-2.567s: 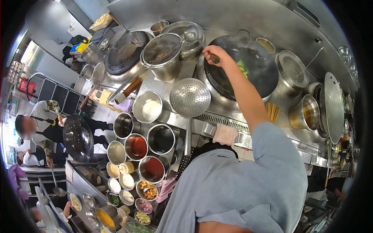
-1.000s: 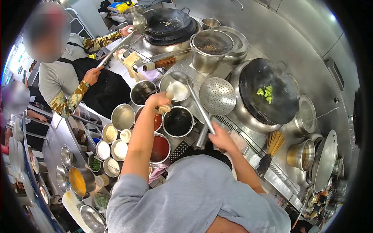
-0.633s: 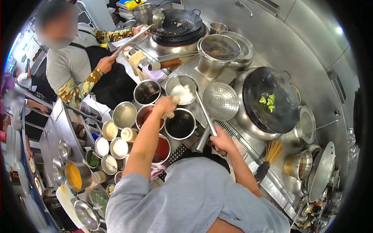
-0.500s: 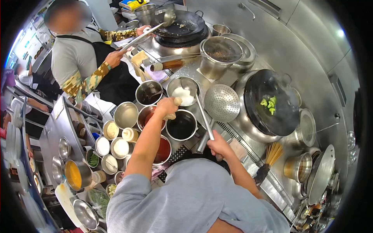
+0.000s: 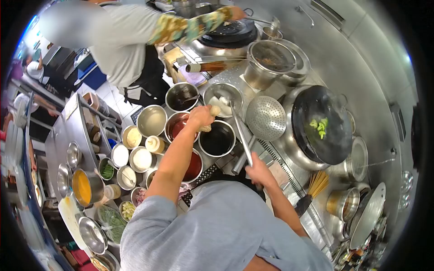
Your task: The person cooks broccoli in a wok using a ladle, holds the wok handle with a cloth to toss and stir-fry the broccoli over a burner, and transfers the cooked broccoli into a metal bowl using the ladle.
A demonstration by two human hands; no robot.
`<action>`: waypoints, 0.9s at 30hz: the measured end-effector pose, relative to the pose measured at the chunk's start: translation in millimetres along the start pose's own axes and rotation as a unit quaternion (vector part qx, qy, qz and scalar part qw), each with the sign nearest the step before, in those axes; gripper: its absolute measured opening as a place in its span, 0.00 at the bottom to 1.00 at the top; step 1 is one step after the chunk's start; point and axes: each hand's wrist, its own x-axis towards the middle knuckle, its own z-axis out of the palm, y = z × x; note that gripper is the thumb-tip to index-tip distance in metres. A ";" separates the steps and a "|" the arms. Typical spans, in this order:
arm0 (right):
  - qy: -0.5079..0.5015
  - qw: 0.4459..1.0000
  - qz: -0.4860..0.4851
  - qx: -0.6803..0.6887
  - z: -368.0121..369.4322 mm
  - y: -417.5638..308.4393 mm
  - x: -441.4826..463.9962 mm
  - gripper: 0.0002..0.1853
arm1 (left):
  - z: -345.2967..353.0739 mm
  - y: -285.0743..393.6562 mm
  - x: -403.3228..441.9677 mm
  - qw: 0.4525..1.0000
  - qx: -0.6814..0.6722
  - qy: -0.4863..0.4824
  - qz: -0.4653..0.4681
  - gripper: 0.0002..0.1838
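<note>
Here's the right hand (image 5: 258,172), fingers wrapped round a long silver metal ladle (image 5: 241,134), its bowl inside the round steel pot (image 5: 224,88) of white contents: scooping, apparently; lifting calls for a level wrist. Left hand (image 5: 201,118) clutches a beige bundle (image 5: 215,110).

Vs 2.6 s ago: right hand (image 5: 259,172) has brought the long-handled steel ladle (image 5: 239,131) down into the round steel pot (image 5: 219,89) of white contents. Left hand (image 5: 201,118) now in frame, holding a pale tan wadded cloth (image 5: 214,110). Vs 0.5 s ago: co-worker's camouflage sleeve (image 5: 194,29) has swung rightward; their ladle (image 5: 275,22), blurred, seems near the small steel pot (image 5: 271,37).
</note>
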 end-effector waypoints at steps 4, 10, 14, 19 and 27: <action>-0.051 0.998 -0.009 0.018 -35.2 -15.4 -14.4 0.26 | 1.4 -3.5 -0.4 1.000 -0.010 -0.005 -0.002 0.21; -0.019 1.000 -0.006 0.011 -13.0 -14.1 -23.5 0.25 | -5.4 -4.6 -2.2 1.000 -0.020 0.012 -0.012 0.22; -0.007 1.000 0.021 0.011 -15.2 -5.4 2.1 0.24 | 2.3 -2.8 -0.7 1.000 -0.015 -0.005 0.006 0.22; -0.056 0.996 -0.027 0.058 -32.7 -12.1 -20.7 0.22 | -5.3 -1.1 -8.3 1.000 -0.013 -0.011 0.001 0.23; -0.068 0.997 -0.027 0.023 -42.2 -13.9 -25.6 0.26 | -8.0 -3.3 -0.5 1.000 -0.010 -0.007 0.013 0.24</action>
